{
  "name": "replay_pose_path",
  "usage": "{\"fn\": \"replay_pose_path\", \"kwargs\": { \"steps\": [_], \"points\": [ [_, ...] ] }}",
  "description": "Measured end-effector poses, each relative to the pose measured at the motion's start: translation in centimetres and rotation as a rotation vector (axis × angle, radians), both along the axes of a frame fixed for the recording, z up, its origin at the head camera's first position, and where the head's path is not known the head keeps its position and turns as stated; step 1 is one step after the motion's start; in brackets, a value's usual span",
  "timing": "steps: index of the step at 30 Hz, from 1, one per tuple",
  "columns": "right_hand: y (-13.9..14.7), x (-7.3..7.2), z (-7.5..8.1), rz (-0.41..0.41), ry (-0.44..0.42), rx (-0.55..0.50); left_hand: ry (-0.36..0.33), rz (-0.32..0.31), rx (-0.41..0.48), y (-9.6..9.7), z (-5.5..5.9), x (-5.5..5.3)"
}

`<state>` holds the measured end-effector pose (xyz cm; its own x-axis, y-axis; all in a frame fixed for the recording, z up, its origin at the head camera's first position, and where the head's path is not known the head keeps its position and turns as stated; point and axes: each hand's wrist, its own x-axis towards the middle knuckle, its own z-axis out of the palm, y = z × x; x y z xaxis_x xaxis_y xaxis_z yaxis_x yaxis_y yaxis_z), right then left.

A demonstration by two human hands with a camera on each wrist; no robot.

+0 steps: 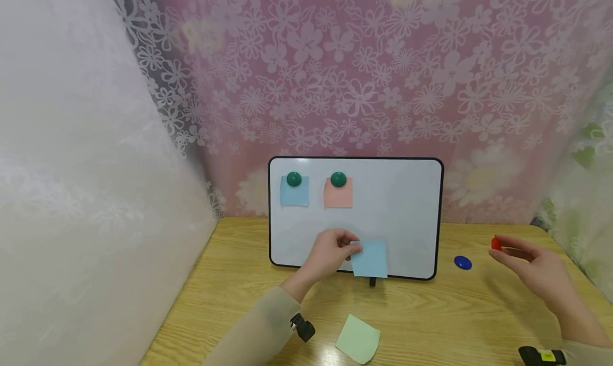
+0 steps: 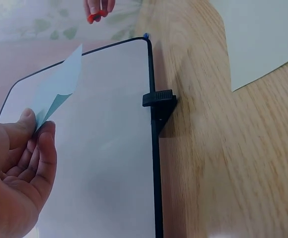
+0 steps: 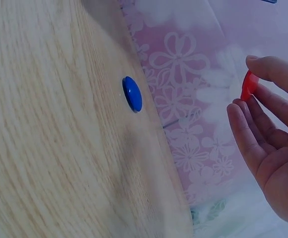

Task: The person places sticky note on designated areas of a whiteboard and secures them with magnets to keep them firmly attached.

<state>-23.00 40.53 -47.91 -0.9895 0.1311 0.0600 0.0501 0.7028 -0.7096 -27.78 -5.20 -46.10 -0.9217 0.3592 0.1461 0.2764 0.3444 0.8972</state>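
Positioning blue note (image 1: 372,259), seemingly; left hand (image 1: 331,253) pinches it, right hand (image 1: 541,267) pinches red magnet (image 1: 496,243); pinning likely wanted next

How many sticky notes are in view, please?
4: a blue note and a pink note on the whiteboard, another blue note in the left hand, a green note on the table.

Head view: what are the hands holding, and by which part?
Left hand: blue note, by its upper-left corner. Right hand: red magnet, by its edges.
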Motion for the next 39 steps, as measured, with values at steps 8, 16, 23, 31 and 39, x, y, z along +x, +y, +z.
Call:
{"fn": "replay_pose_path", "kwargs": {
  "steps": [8,16,23,31,39],
  "points": [
    [-0.1,0.0,0.3,0.014,0.012,-0.04,0.007,0.017,0.009,1.1,0.5,-0.3],
    [-0.5,0.0,0.6,0.018,0.045,-0.043,0.016,0.029,-0.014,2.1,0.9,-0.6],
    [-1.2,-0.2,1.5,0.048,0.086,-0.051,0.04,0.028,-0.012,2.9,1.6,-1.0],
    [-2.6,-0.6,3.6,0.101,0.102,-0.079,0.064,0.049,-0.036,4.2,2.2,-2.0],
    [-4.4,-1.0,4.8,0.137,0.152,-0.107,0.097,0.085,-0.072,5.2,2.6,-2.8]
  ]
}}
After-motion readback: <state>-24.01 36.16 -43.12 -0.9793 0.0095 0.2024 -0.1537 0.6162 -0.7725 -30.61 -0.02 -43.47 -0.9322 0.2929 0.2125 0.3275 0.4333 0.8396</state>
